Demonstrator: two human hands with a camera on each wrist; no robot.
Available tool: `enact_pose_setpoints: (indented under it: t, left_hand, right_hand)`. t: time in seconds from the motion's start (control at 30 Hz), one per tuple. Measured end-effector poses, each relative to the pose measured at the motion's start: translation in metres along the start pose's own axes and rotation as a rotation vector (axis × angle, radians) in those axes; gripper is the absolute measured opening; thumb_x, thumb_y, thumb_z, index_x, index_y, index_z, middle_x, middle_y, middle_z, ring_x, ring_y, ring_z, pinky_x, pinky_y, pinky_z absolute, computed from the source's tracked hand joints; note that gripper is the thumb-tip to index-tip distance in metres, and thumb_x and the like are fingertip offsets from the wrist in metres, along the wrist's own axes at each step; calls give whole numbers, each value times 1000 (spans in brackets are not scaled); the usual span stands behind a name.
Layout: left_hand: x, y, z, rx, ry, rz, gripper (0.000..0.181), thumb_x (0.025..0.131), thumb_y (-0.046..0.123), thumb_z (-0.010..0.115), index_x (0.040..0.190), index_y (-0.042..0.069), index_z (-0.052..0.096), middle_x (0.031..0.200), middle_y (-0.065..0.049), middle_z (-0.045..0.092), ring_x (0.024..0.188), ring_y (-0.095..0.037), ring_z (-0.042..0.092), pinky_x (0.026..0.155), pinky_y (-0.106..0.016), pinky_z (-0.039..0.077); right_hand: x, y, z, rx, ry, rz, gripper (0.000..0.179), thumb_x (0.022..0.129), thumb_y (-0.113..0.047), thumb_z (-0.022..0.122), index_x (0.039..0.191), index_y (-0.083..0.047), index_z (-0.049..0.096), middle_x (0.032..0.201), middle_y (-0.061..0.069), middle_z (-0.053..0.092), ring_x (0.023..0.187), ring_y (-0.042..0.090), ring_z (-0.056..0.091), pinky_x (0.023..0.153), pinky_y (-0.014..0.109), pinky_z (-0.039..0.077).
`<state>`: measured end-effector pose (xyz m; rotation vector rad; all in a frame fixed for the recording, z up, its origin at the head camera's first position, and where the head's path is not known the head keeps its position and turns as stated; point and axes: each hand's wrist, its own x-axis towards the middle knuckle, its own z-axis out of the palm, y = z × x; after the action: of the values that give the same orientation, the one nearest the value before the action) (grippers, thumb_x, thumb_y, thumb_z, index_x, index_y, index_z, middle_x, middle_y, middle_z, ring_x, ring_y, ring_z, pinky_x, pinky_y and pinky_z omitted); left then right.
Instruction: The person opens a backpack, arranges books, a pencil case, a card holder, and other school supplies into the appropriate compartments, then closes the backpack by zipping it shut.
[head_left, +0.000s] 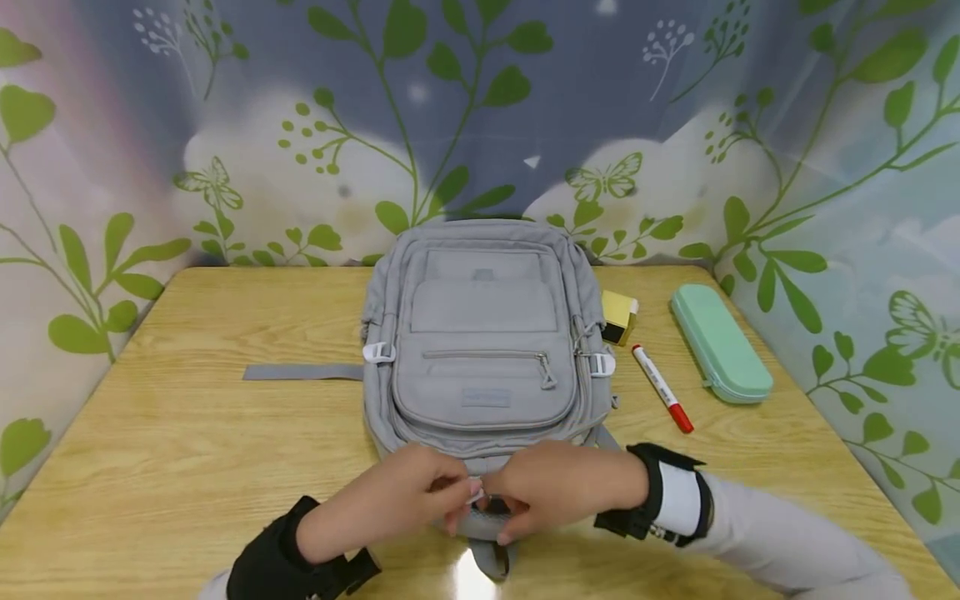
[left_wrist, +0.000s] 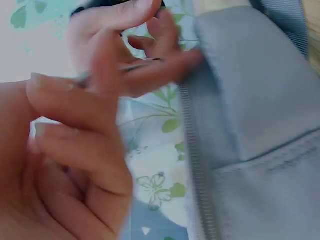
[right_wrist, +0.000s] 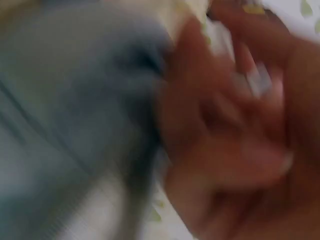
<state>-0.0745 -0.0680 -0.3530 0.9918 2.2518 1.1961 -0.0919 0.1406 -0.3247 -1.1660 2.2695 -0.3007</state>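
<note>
A grey backpack [head_left: 483, 375] lies on the table with its front pocket facing up and its top end toward me. At that end, my left hand [head_left: 408, 496] pinches a small whitish or metallic piece [head_left: 475, 490] between thumb and fingers. The left wrist view shows it as a thin shiny strip [left_wrist: 82, 78]; its exact kind is unclear. My right hand [head_left: 562, 483] is close against the left fingertips, with fingers bent over the bag's edge. Motion blur in the right wrist view hides whether it grips anything. A zipper [left_wrist: 192, 150] runs along the bag's edge.
Right of the backpack are a yellow-and-black box [head_left: 618, 317], a white marker with a red cap [head_left: 663, 388] and a mint-green zipped case [head_left: 722, 342]. A grey strap [head_left: 303, 372] extends left. A leaf-patterned cloth [head_left: 450, 125] surrounds the wooden table [head_left: 187, 467].
</note>
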Motion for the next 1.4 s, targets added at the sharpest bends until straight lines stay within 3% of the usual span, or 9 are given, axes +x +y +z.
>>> enact_pose_setpoints:
  t: [0.13,0.2,0.27,0.37,0.47,0.6,0.87,1.17,1.4]
  left_hand:
    - [4,-6,6,223,157,198,27,95,36,52,79,19,65,66,8,60,56,4,44,53,-14,39]
    - [5,-13,7,398,238,274,21,92,37,56,98,20,66,87,9,64,76,0,55,70,-18,46]
    - [6,-20,7,567,291,293,38,87,40,62,119,19,59,115,7,61,104,-7,56,92,-27,45]
    - [8,-32,6,718,263,253,57,86,43,62,136,20,47,140,3,48,130,-17,43,110,-42,32]
    - [11,-43,7,793,188,213,47,91,43,54,135,24,50,143,4,46,133,-18,41,111,-45,29]
    - [15,-48,10,881,152,239,33,95,40,49,125,30,60,138,5,51,129,-18,47,108,-43,35]
    - [15,-46,8,857,120,225,30,95,37,50,120,30,63,137,3,53,128,-21,48,107,-45,36]
    - [12,-47,6,781,111,239,32,97,37,45,120,26,64,137,2,53,129,-23,46,107,-47,35]
    - [12,-46,6,736,67,213,33,98,36,44,119,23,65,135,4,55,132,-25,43,108,-49,31]
  right_hand:
    - [-5,3,19,111,214,44,23,92,-29,60,70,-21,56,54,-13,36,47,-3,34,48,12,29]
    - [-8,7,22,179,281,34,25,92,-30,59,70,-20,57,55,-13,38,49,-4,35,49,12,31]
    - [-13,10,22,235,309,16,22,91,-32,60,72,-21,60,59,-13,44,52,-5,39,52,12,35]
    - [-18,12,22,320,299,-20,17,89,-36,62,81,-22,64,70,-14,55,60,-6,48,58,14,44]
    - [-23,12,24,398,277,-21,17,89,-38,62,87,-21,67,80,-14,61,66,-6,53,63,16,48]
    - [-30,16,27,432,269,-29,18,94,-26,55,96,-15,69,79,-7,63,63,-6,53,63,16,49]
    - [-61,42,28,451,338,-22,24,99,-17,45,116,-9,61,75,5,60,52,0,51,53,20,48]
    - [-98,95,23,48,562,319,14,92,-3,55,96,-12,64,70,-8,56,49,-4,42,49,19,37]
    - [-90,151,25,-78,644,532,12,93,-4,54,93,-9,65,68,-5,59,54,5,42,48,22,32]
